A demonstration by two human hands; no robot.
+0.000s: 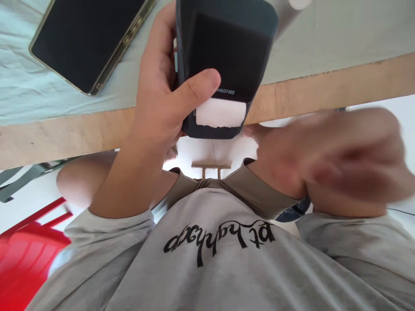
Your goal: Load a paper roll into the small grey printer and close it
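My left hand (168,93) is wrapped round a black label printer (231,56), its thumb lying across the front. Small white lettering shows beside the thumb. Below the lettering is a strip of white paper (221,113) with a ragged lower edge. The printer is over the table's near edge, and its top runs out of the picture. To the right, my right hand (350,155) is in the air above my thigh, apart from the printer. Motion smears its fingers, so whether it holds anything is unclear.
A phone (87,39) in a clear-edged case lies on the pale cloth (337,47) at the upper left. Behind the printer, a white cylinder (296,6) is partly visible. The wooden table edge (292,97) crosses the view. A red plastic chair (32,255) stands at lower left.
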